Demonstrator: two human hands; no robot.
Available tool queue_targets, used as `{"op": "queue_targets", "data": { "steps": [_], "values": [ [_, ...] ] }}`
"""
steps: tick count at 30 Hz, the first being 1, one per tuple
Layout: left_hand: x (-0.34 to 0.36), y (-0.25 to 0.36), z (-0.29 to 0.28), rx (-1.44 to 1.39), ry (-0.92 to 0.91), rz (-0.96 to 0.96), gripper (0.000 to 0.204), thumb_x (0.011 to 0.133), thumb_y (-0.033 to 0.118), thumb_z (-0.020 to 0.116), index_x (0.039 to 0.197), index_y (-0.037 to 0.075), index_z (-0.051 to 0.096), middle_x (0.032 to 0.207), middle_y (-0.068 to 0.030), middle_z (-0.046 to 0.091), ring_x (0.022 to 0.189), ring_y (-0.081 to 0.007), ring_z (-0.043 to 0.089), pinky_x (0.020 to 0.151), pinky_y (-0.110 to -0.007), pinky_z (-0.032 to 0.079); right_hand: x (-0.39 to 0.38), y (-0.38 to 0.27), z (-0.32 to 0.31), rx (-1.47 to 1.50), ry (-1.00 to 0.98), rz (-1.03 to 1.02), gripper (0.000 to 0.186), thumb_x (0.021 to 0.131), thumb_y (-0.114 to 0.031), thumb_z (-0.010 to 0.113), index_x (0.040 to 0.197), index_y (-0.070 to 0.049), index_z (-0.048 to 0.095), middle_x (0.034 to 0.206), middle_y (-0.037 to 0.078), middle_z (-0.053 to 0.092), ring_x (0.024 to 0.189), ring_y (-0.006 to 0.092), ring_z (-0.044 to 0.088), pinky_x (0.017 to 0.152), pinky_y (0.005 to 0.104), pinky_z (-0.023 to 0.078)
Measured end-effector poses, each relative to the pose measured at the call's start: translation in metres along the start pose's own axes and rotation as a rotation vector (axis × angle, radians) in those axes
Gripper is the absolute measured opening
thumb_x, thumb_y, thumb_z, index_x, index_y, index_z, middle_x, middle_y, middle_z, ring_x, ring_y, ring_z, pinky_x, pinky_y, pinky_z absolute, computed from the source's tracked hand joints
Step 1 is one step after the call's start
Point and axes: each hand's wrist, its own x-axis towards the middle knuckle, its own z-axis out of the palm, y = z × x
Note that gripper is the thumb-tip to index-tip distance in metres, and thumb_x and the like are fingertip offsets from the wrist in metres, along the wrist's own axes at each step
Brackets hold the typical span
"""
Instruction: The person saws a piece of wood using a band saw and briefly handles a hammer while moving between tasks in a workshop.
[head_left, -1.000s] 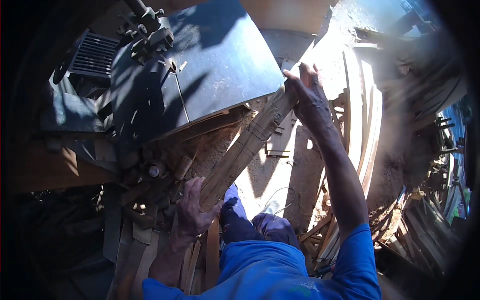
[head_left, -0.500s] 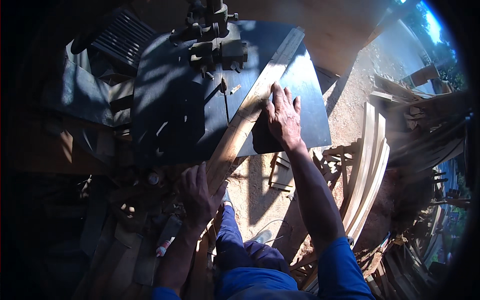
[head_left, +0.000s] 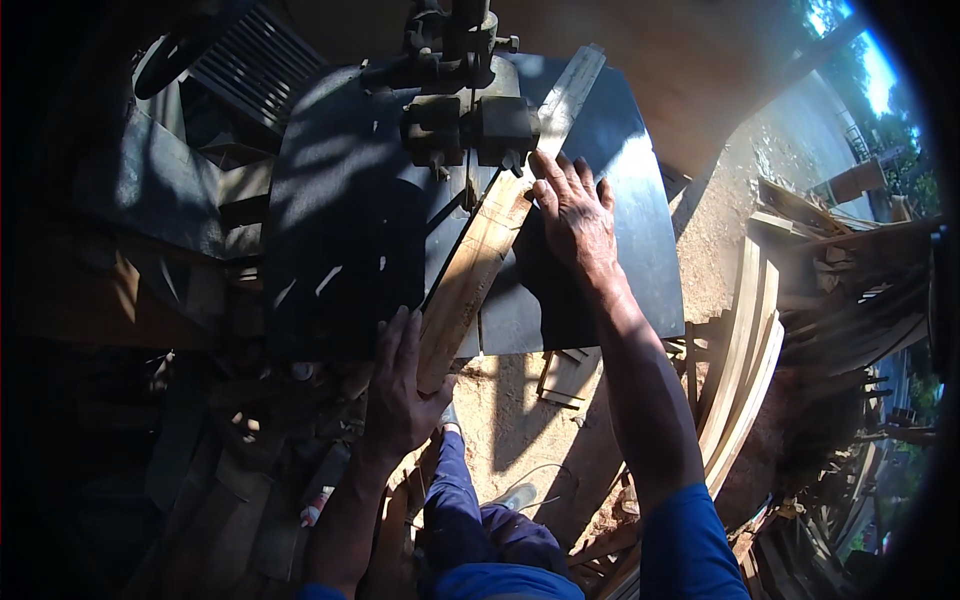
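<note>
Nothing around you carries a label or sign you can read; the only package-like thing is a small red-and-white tube (head_left: 314, 506) lying among the offcuts (head_left: 230, 520) low on your left. Your wooden plank (head_left: 497, 225) lies flat on the dark saw table (head_left: 350, 230), its long axis running from the near edge by your left hand up and to the right, past the blade guide (head_left: 468, 125), with its far end pointing away from you. Your left hand (head_left: 403, 395) is closed around the near end of the plank (thumb on the right edge). Your right hand (head_left: 575, 215) lies open, fingers spread and flat, its fingertips against the plank's right side. A stack of curved boards (head_left: 745, 350) stands to your right.
</note>
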Motion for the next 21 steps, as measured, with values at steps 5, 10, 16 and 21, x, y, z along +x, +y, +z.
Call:
{"op": "queue_targets", "data": {
  "steps": [5,10,16,21],
  "values": [
    [0.004,-0.01,-0.007,-0.066,-0.008,0.0,0.091,0.078,0.016,0.077,0.155,0.002,0.031,0.154,-0.0248,0.038,0.144,-0.0472,0.033,0.119,-0.053,0.032,0.002,0.0,0.003,-0.018,-0.007,-0.003,0.051,0.105,-0.047,0.039,0.152,-0.027,0.042,0.156,0.01,0.043,0.147,0.0361,0.034,0.12,0.0594,0.017],
    [0.012,-0.015,-0.012,-0.075,-0.018,0.021,0.09,0.078,0.015,0.077,0.155,0.003,0.032,0.153,-0.0257,0.04,0.143,-0.0459,0.037,0.117,-0.05,0.035,0.007,0.004,0.004,-0.029,-0.004,-0.014,0.051,0.105,-0.049,0.04,0.152,-0.028,0.042,0.156,0.008,0.043,0.147,0.0352,0.034,0.12,0.0601,0.017],
    [0.013,-0.017,-0.016,-0.1,-0.045,-0.011,0.089,0.079,0.017,0.078,0.154,0.001,0.031,0.152,-0.0254,0.039,0.142,-0.0448,0.038,0.119,-0.051,0.032,0.007,0.006,0.004,-0.015,0.0,-0.031,0.05,0.105,-0.047,0.04,0.151,-0.028,0.043,0.155,0.008,0.044,0.146,0.0349,0.035,0.12,0.0587,0.017],
    [0.014,-0.023,-0.023,-0.094,-0.073,-0.014,0.089,0.08,0.018,0.078,0.154,0.002,0.032,0.153,-0.0244,0.039,0.143,-0.0454,0.037,0.118,-0.05,0.034,0.005,0.009,0.005,0.03,0.038,-0.047,0.048,0.104,-0.041,0.045,0.149,-0.026,0.046,0.151,0.009,0.048,0.145,0.035,0.038,0.12,0.0581,0.019]
  ]
}}
